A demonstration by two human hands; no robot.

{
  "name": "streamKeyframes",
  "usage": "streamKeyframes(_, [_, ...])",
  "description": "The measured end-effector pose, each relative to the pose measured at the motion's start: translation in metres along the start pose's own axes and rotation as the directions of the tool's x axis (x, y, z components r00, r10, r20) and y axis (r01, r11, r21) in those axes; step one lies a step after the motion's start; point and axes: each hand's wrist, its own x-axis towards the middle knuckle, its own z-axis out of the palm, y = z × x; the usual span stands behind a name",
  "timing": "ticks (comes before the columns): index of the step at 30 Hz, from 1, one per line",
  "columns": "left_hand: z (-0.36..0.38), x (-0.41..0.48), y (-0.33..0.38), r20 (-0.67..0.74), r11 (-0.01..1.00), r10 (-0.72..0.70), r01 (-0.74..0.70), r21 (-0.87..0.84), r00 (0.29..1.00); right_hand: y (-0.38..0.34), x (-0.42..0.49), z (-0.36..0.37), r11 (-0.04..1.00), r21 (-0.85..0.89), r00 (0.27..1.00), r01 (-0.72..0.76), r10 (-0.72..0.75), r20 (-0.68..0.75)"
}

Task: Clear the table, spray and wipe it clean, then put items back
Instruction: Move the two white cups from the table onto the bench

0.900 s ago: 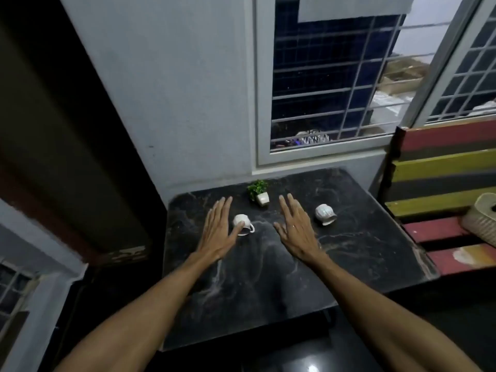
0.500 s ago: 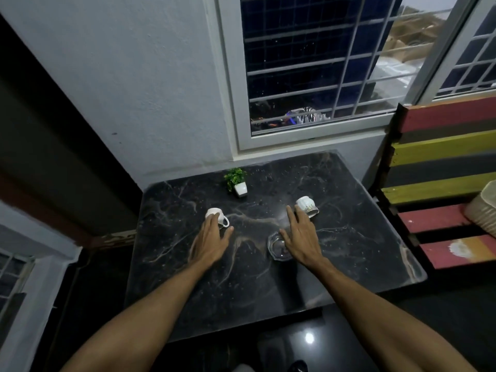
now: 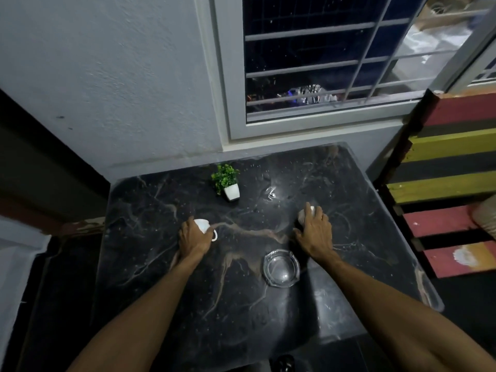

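Observation:
A black marble table (image 3: 161, 277) stands under a window. My left hand (image 3: 193, 237) wraps around a white cup (image 3: 205, 227) with a handle, left of the table's middle. My right hand (image 3: 314, 232) covers a second white cup (image 3: 306, 213) on the right, mostly hiding it. Both cups rest on the tabletop. A clear glass ashtray (image 3: 281, 267) lies nearer to me, just left of my right forearm. A small green plant in a white pot (image 3: 228, 181) stands at the back of the table, near the wall.
A bench of red, yellow and black slats (image 3: 451, 189) flanks the table's right side, with a pale woven object (image 3: 487, 216) on it. The grey wall (image 3: 120, 89) and barred window (image 3: 335, 63) close off the back. Dark floor lies to the left.
Both hands reached forward and closed over the two cups; before, they hovered open beside them. The view tilted down, bringing the ashtray into sight.

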Motion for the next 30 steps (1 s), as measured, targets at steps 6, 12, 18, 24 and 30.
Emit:
streamKeyframes(6, [0.005,-0.006,0.004,-0.027,0.996,0.067,-0.069,-0.059,0.997,0.005,0.013,0.008,1.0,0.01,1.0,-0.024,0.024,0.001])
streamKeyframes(12, [0.021,-0.041,0.058,0.011,0.95,0.208,-0.2,-0.24,0.978,0.014,0.005,0.001,0.936,0.353,0.996,0.019,0.011,-0.084])
streamKeyframes(18, [0.055,-0.089,0.129,0.029,0.798,0.318,-0.251,-0.549,0.948,0.034,-0.018,-0.036,0.704,0.709,0.968,0.039,0.149,-0.201])
streamKeyframes(24, [0.099,-0.136,0.201,0.074,0.696,0.523,-0.375,-0.612,0.849,0.098,-0.022,-0.075,0.61,0.787,0.932,0.098,0.221,-0.288])
streamKeyframes(30, [0.181,-0.172,0.279,0.208,0.693,0.616,-0.397,-0.601,0.76,0.211,-0.003,-0.108,0.551,0.831,0.915,0.075,0.294,-0.278])
